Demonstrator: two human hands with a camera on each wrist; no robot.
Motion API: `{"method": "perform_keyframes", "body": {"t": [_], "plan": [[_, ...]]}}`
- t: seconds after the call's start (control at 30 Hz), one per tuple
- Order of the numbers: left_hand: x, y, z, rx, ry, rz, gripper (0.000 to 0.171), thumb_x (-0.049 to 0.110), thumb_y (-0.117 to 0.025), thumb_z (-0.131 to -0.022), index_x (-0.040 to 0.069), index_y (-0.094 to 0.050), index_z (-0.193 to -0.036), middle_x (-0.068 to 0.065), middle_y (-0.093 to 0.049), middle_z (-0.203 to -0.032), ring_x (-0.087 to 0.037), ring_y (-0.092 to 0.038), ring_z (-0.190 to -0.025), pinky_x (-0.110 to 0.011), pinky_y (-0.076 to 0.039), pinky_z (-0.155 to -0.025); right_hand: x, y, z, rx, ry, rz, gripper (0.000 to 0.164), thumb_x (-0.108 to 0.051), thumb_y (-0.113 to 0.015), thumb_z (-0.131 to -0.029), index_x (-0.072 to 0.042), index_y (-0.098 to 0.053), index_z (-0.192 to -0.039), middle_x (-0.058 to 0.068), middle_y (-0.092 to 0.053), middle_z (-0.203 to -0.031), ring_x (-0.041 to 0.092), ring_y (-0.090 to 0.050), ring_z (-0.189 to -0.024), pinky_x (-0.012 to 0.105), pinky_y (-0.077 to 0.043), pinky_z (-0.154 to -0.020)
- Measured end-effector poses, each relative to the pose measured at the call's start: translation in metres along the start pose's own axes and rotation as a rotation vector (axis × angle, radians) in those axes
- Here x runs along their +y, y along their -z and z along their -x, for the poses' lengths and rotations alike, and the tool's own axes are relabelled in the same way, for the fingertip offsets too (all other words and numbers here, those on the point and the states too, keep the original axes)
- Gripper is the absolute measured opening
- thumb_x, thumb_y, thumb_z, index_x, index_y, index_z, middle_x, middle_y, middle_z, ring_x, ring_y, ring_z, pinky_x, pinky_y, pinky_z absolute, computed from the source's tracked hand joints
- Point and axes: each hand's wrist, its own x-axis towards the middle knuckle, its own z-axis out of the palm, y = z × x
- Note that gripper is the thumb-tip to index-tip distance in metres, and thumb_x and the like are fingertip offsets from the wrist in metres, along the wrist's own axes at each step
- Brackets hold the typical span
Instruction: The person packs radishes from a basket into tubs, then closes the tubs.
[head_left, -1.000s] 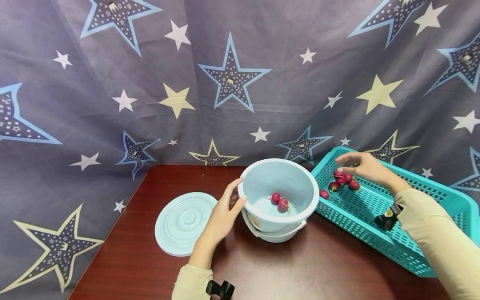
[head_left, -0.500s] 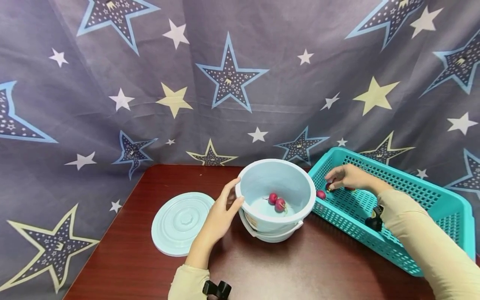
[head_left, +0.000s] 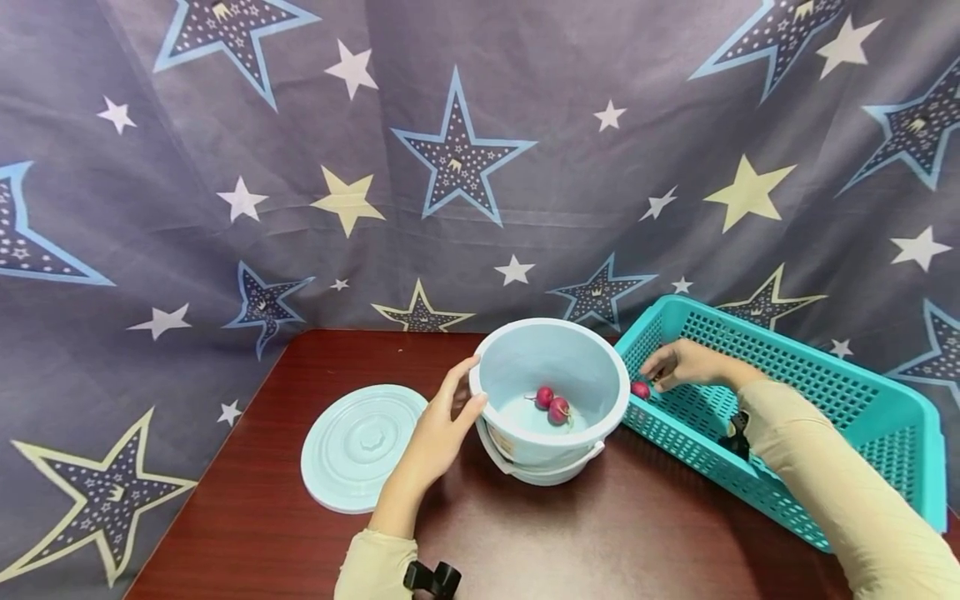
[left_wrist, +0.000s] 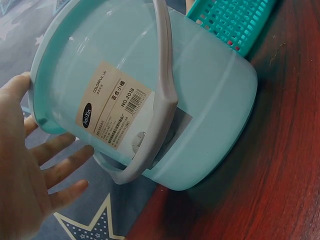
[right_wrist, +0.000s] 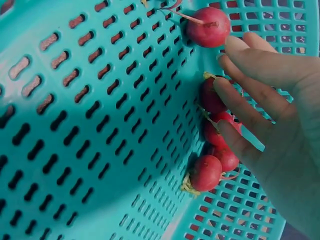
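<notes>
In the head view, a pale blue bucket (head_left: 536, 452) stands mid-table with two radishes (head_left: 558, 410) inside. My left hand (head_left: 435, 440) touches its left rim. The left wrist view shows the thumb at the rim and the other fingers (left_wrist: 70, 165) spread straight beside the bucket's handle (left_wrist: 162, 65). At the right, my right hand (head_left: 693, 365) reaches down into the teal basket (head_left: 810, 371). Its thumb and index finger are right at a lone radish (right_wrist: 209, 27) in the right wrist view, not closed round it. Several more radishes (right_wrist: 206, 172) lie beneath the other fingers.
A round pale blue lid (head_left: 337, 458) lies flat on the dark red table (head_left: 247, 500), left of the bucket. The basket's corner stands close against the bucket's right side. A star-patterned curtain (head_left: 420, 250) hangs behind the table.
My right hand has lowered into the basket and moved left, over the group of radishes to the lone one by the near wall. The left hand stays at the bucket's rim.
</notes>
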Motion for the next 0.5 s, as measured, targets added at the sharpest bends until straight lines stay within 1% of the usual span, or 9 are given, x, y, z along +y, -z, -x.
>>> {"method": "perform_keyframes", "body": {"t": [0.1,0.3,0.5], "plan": [[0.0001,0.0006,0.0,0.002,0.006,0.002,0.051,0.044,-0.055,-0.1,0.042,-0.038,-0.148,-0.006,-0.059,-0.134,-0.018,-0.058,-0.117,-0.047,-0.045,-0.101,0.0019,-0.0013,-0.0025,-0.013,0.01,-0.014,0.03,0.005,-0.074,-0.084,0.012,-0.066,-0.112,0.024,-0.068,-0.106,0.041,-0.064,-0.1,0.034,-0.057,-0.079],[-0.0002,0.0002,-0.0001,-0.006,0.009,0.011,0.051,0.041,-0.056,-0.101,0.041,-0.038,-0.149,-0.006,-0.059,-0.135,-0.017,-0.058,-0.118,-0.046,-0.044,-0.101,0.0025,-0.0057,-0.0053,-0.055,-0.002,-0.056,0.032,0.003,-0.075,-0.085,0.013,-0.065,-0.113,0.024,-0.069,-0.105,0.036,-0.066,-0.099,0.03,-0.056,-0.079],[-0.001,0.0007,0.0002,-0.007,0.01,0.011,0.051,0.042,-0.056,-0.101,0.041,-0.038,-0.149,-0.006,-0.058,-0.135,-0.018,-0.058,-0.119,-0.046,-0.044,-0.102,-0.003,-0.0082,-0.0066,-0.072,-0.039,-0.073,0.034,0.0,-0.074,-0.086,0.013,-0.064,-0.115,0.021,-0.07,-0.103,0.029,-0.066,-0.096,0.029,-0.056,-0.077]]}}
